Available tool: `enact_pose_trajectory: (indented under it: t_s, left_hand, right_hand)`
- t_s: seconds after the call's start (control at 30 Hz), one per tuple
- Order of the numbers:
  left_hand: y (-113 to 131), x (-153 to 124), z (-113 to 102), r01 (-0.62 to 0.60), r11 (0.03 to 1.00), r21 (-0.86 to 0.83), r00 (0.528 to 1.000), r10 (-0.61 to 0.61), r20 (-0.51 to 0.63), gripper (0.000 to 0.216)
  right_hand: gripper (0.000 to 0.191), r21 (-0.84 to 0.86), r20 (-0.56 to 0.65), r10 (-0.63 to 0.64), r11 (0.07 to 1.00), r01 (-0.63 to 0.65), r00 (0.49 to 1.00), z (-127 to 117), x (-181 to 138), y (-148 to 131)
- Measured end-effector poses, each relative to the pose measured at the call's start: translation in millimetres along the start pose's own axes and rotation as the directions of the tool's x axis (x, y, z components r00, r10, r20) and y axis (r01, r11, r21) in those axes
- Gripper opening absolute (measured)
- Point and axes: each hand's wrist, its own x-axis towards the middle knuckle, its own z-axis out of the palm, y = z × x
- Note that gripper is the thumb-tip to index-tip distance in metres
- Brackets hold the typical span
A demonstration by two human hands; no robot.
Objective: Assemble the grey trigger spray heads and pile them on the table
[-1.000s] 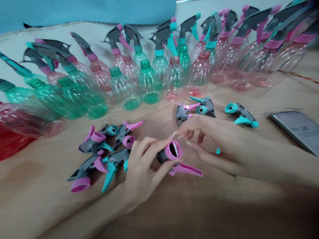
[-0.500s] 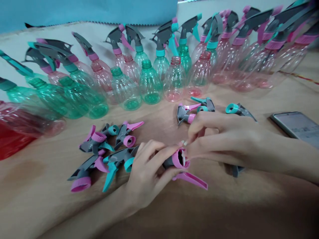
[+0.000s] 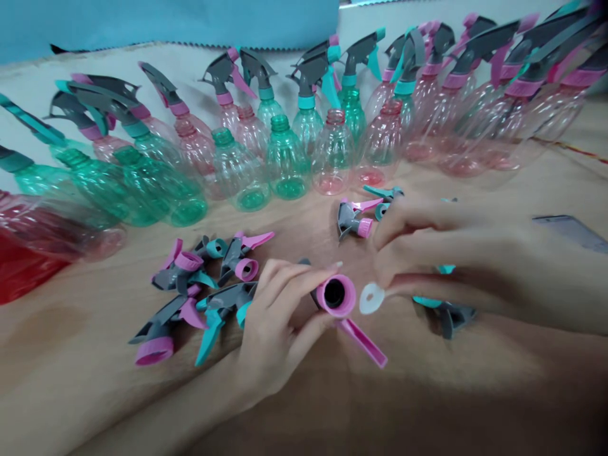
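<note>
My left hand (image 3: 278, 316) grips a spray head (image 3: 350, 304), pink collar (image 3: 349, 288) facing me; my blurred right hand (image 3: 441, 259) pinches a white washer (image 3: 375, 302) just outside it. Behind, many bottles (image 3: 308, 123) wear heads (image 3: 306, 68); several are bare, loose heads (image 3: 349, 218) lying nearby.

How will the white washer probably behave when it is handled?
The washer looks thin, so it is probably light and slightly flexible. Its round outline suggests it could roll if dropped on edge. Only its edge meets the right fingers, so it might slip.
</note>
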Motion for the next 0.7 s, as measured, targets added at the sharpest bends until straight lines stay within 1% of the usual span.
enact_pose_trajectory:
  t_s: [0.03, 0.1, 0.17, 0.27, 0.33, 0.4, 0.47, 0.57, 0.7]
  left_hand:
    - [0, 0, 0, 0.01, 1.0, 0.002, 1.0, -0.01, -0.008, 0.026]
    - [2, 1, 0, 0.021, 1.0, 0.003, 0.999, -0.021, -0.025, 0.029]
    - [3, 1, 1, 0.038, 0.999, 0.003, 0.998, -0.037, -0.044, 0.029]
    - [4, 2, 3, 0.067, 0.998, -0.014, 0.996, -0.068, -0.062, 0.029]
    - [4, 1, 3, 0.088, 0.996, -0.026, 0.994, -0.089, -0.058, 0.03]
    - [3, 0, 3, 0.104, 0.994, -0.03, 0.993, -0.106, -0.049, 0.032]
    - [2, 0, 3, 0.103, 0.995, -0.018, 0.994, -0.103, -0.043, 0.034]
    - [1, -1, 3, 0.081, 0.996, 0.028, 0.995, -0.079, -0.066, 0.035]
    - [1, 0, 3, 0.063, 0.996, 0.065, 0.996, -0.059, -0.068, 0.035]
  right_hand:
    - [0.019, -0.052, -0.06, -0.007, 0.999, 0.004, 0.998, -1, 0, -2]
    - [0.019, -0.129, -0.161, 0.007, 0.991, -0.028, 0.987, -1, 1, -5]
    - [0.017, -0.163, -0.195, -0.024, 0.987, -0.009, 0.98, 4, 1, -9]
    - [0.018, -0.197, -0.167, -0.133, 0.975, 0.099, 0.977, 15, 0, -10]
    - [0.022, -0.234, -0.148, -0.19, 0.96, 0.152, 0.971, 22, -1, -10]
    - [0.032, -0.269, -0.121, -0.203, 0.949, 0.165, 0.972, 27, -1, -9]
    - [0.042, -0.294, -0.128, -0.204, 0.943, 0.159, 0.97, 29, 0, -9]
    - [0.042, -0.298, -0.14, -0.186, 0.945, 0.138, 0.973, 28, 1, -11]
    - [0.041, -0.319, -0.06, -0.182, 0.935, 0.154, 0.981, 25, 1, -12]
